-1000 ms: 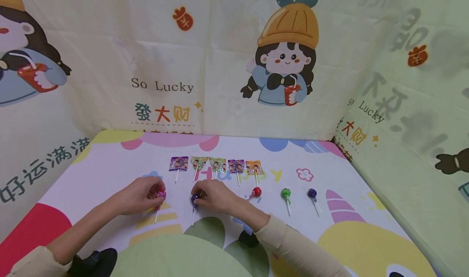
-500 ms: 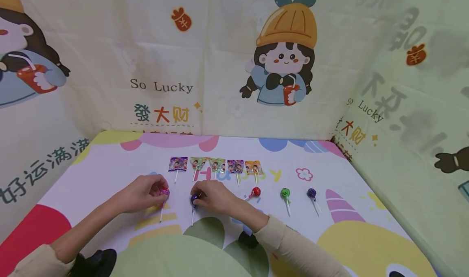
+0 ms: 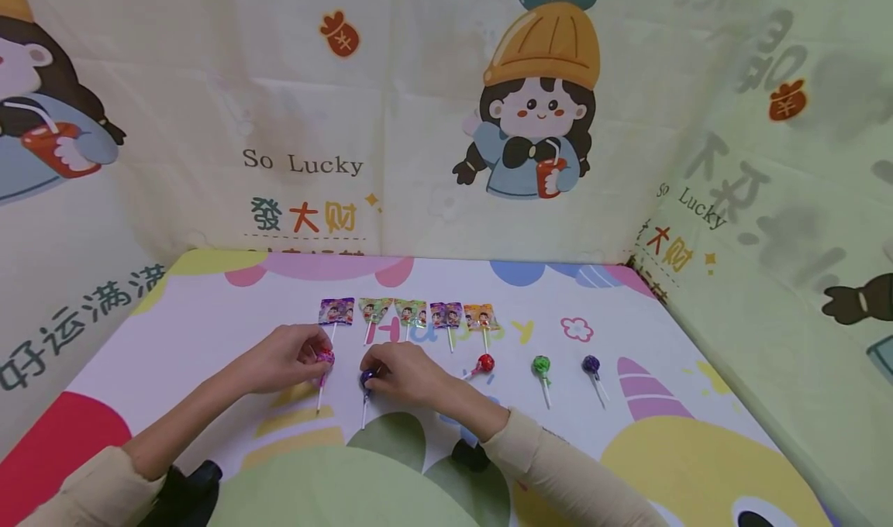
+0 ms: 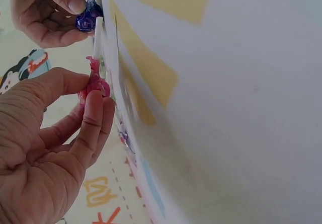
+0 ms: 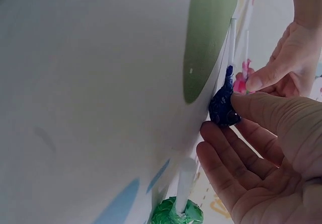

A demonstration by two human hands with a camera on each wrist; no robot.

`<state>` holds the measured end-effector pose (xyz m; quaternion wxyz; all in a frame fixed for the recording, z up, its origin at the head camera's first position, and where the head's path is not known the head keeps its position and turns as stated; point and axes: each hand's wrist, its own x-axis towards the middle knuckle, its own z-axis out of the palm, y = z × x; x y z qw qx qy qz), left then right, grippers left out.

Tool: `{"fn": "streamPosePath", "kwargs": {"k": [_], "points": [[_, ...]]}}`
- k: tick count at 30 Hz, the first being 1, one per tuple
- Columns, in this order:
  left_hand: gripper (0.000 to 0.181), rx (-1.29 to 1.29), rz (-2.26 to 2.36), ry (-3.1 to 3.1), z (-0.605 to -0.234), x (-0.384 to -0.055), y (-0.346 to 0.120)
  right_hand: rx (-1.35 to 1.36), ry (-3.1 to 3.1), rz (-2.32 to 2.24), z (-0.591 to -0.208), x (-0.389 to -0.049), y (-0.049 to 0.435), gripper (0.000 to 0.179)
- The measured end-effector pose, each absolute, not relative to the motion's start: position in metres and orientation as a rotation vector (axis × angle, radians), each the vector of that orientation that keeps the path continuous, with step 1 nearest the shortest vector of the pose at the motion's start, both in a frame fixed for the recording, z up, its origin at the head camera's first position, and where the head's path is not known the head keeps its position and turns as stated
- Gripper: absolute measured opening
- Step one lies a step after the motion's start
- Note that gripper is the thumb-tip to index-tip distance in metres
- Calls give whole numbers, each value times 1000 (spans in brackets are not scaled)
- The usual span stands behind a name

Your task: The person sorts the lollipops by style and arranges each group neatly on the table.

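Between thumb and fingertips, my left hand (image 3: 289, 360) pinches a pink-wrapped lollipop (image 4: 98, 87) by its candy head, the white stick pointing toward me. Just to its right, my right hand (image 3: 401, 373) holds the head of a dark blue-purple lollipop (image 5: 223, 107) with thumb and fingers, at the tabletop. The two lollipops are side by side with a small gap. Right of that hand lie a red lollipop (image 3: 484, 364), a green lollipop (image 3: 540, 366) and another purple lollipop (image 3: 591, 365).
Behind the hands, several lollipops in flat printed wrappers form a row, among them a purple packet (image 3: 336, 311) and an orange packet (image 3: 480, 317). A patterned cloth covers the table (image 3: 209, 310). Printed curtains (image 3: 418, 124) stand at the back and sides.
My left hand has moved right and slightly away from me with the pink lollipop, closer to the blue-purple one. My right hand has stayed in place.
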<state>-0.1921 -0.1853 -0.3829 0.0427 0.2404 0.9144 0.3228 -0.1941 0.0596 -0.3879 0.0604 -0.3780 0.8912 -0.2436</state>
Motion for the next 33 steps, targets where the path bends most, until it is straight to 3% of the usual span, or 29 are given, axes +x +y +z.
{"fn": "streamPosePath", "kwargs": {"k": [33], "points": [[22, 591, 1066, 2705, -384, -197, -187, -1109, 2650, -734, -381, -199, 60, 16]]}}
